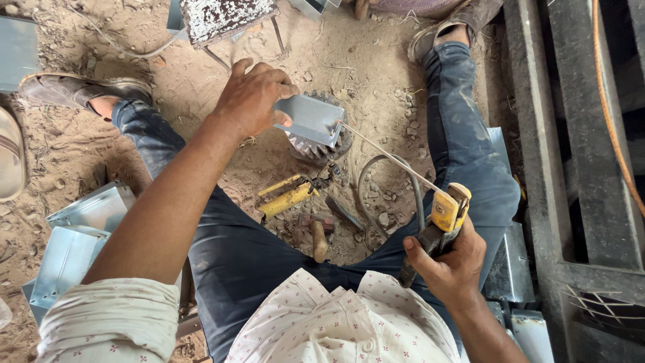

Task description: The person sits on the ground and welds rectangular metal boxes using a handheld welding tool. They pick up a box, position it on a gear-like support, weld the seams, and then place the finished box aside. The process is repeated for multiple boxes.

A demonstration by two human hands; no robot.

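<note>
Hands [252,97] [450,259] hold grey metal box [310,119], yellow electrode holder [445,214].

no packages, labels, signs, screens visible

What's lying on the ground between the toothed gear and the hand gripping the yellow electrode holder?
In the head view, a grey hose loops on the sand between gear and right hand; the welding rod crosses above.

Head view, steeply downward, close
</note>
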